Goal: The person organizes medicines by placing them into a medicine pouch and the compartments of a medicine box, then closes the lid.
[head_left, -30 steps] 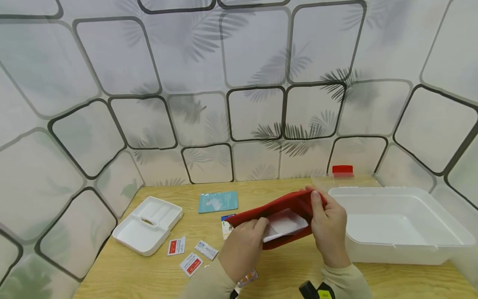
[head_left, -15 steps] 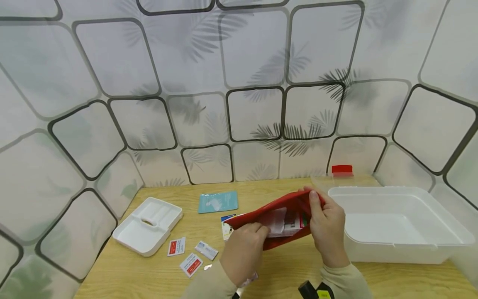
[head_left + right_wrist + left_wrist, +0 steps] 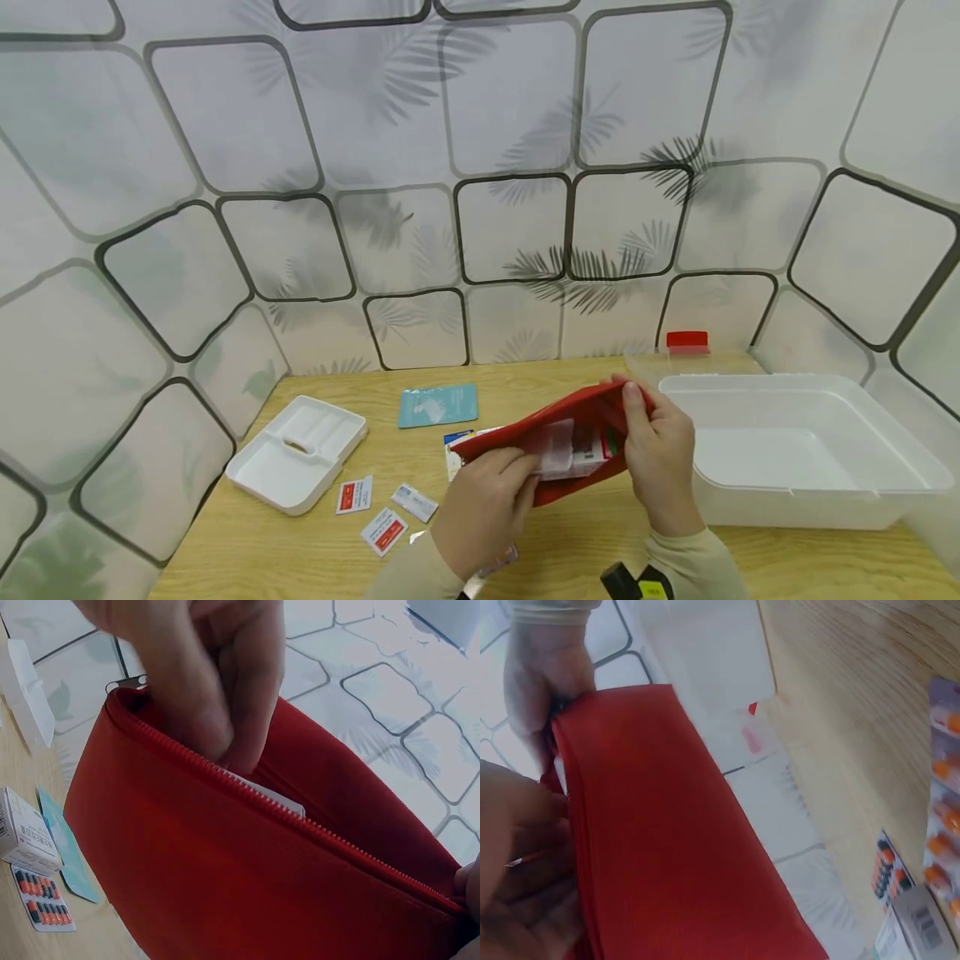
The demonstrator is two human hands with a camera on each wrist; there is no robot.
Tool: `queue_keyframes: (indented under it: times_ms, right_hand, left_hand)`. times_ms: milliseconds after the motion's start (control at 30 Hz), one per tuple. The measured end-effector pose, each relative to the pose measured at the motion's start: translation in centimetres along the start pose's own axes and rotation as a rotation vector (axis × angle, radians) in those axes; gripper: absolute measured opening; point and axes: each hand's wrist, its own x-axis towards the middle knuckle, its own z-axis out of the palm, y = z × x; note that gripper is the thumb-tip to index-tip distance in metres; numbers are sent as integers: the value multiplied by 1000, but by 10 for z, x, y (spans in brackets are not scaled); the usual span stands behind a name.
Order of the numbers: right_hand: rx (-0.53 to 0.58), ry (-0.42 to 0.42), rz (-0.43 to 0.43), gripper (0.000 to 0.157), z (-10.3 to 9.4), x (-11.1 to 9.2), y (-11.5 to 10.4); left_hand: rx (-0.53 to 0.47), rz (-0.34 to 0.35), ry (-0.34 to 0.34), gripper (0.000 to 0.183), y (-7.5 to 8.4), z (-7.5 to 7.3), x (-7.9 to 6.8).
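A red zippered pouch (image 3: 588, 408) hangs above the table with its mouth gaping toward me. My right hand (image 3: 662, 454) pinches its right end, thumb on the near side of the rim. The left hand (image 3: 480, 500) reaches into the other end, and in the right wrist view its fingers (image 3: 210, 727) dip past the zipper. A translucent white packet (image 3: 555, 447) and a white-and-pink packet (image 3: 592, 450) show inside the pouch. The left fingertips are hidden there, so I cannot tell whether they grip anything.
A divided white tray (image 3: 262, 475) lies left; a large white bin (image 3: 795, 507) stands right. A teal sachet (image 3: 438, 406) and small red-and-white packets (image 3: 354, 494) lie on the table. A medicine box (image 3: 26, 836) stands beside a capsule blister pack (image 3: 45, 904); another blister pack (image 3: 946, 802) is nearby.
The white packet has tipped back deeper into the pouch, baring the white-and-pink packet beside it. The left hand has shifted slightly lower at the rim. The right hand keeps its hold.
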Motion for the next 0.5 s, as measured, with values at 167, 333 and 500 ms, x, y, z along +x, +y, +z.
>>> queue_keyframes:
  times_ms: [167, 333, 500]
  right_hand:
    - [5, 13, -3, 27, -4, 4, 1]
    - [-4, 29, 28, 29, -9, 6, 3]
    - [-46, 54, 48, 31, -12, 7, 3]
  left_hand:
    - [-73, 33, 132, 9, -12, -19, -4]
    - [-58, -14, 233, 9, -34, -33, -9]
    - [8, -188, 260, 8, -65, -41, -14]
